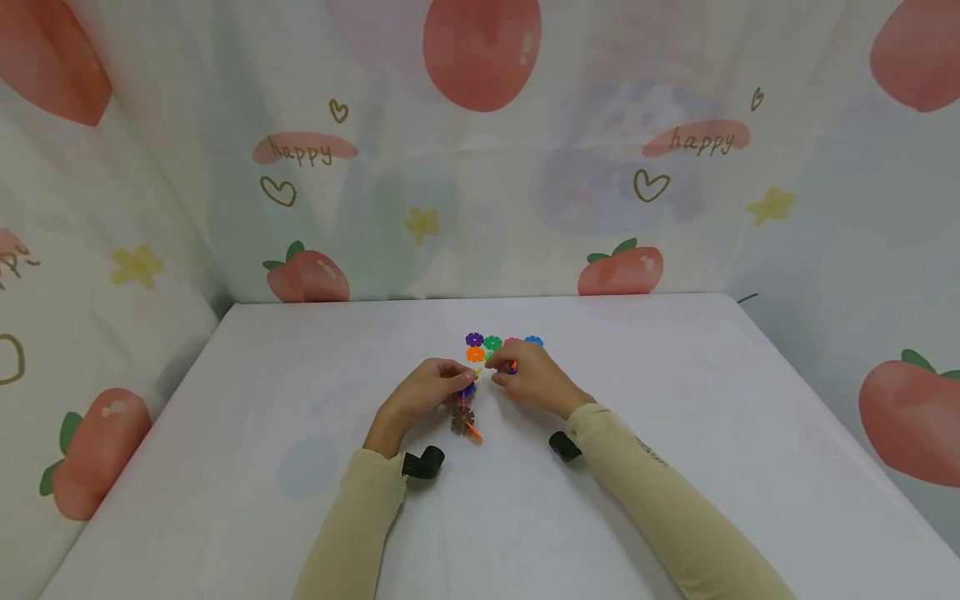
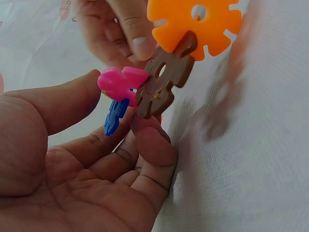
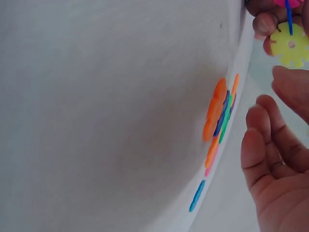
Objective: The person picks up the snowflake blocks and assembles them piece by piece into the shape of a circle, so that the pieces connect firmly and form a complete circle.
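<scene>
My left hand (image 1: 423,390) grips a chain of notched snowflake discs close over the table. In the left wrist view an orange disc (image 2: 219,21) joins a brown disc (image 2: 157,99), followed by a pink disc (image 2: 116,82) and a blue disc (image 2: 115,118). The thumb lies along the pink disc and the fingers curl behind the chain. At its far end, in the right wrist view, a yellow disc (image 3: 282,53) is slotted onto the blue one. Facing that yellow disc, a short gap away, my right hand (image 1: 536,379) has loosely bent fingers with nothing between them.
Loose discs lie flat just beyond the hands, among them a purple one (image 1: 475,339), a green one (image 1: 492,342), an orange one (image 1: 476,354) and a blue one (image 1: 533,340). Black wrist cameras (image 1: 424,462) sit at both sleeves. A patterned curtain (image 1: 495,200) rises behind the white table (image 1: 300,533).
</scene>
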The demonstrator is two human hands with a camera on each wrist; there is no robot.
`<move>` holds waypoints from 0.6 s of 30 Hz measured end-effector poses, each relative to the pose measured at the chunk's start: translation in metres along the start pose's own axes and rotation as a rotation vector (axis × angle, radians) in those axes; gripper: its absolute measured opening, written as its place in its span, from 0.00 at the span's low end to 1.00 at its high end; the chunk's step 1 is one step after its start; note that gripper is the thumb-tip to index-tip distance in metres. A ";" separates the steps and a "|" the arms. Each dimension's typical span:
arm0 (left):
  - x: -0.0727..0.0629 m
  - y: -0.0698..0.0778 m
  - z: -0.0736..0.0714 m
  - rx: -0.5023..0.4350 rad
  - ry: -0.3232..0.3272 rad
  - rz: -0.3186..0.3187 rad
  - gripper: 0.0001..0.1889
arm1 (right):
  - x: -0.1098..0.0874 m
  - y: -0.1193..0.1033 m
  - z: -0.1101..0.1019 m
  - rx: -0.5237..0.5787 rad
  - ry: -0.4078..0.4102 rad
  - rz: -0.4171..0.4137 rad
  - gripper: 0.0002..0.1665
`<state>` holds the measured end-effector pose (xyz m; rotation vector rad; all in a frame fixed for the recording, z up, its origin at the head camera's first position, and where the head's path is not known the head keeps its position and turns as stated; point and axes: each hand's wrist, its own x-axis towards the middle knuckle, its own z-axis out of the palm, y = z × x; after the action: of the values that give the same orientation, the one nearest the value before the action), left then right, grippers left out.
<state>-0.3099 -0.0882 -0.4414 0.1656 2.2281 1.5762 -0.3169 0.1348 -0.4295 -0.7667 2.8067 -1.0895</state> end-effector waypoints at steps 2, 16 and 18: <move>-0.001 0.001 0.000 0.001 0.004 -0.003 0.17 | -0.002 0.004 -0.003 -0.013 -0.032 0.018 0.10; -0.001 0.000 0.002 0.027 0.001 -0.004 0.19 | -0.026 0.023 -0.020 -0.146 -0.143 0.125 0.11; -0.001 0.000 0.003 0.031 0.005 -0.009 0.19 | -0.028 0.023 -0.021 -0.144 -0.145 0.134 0.13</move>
<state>-0.3080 -0.0861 -0.4424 0.1603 2.2543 1.5395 -0.3068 0.1755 -0.4328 -0.6281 2.7891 -0.7861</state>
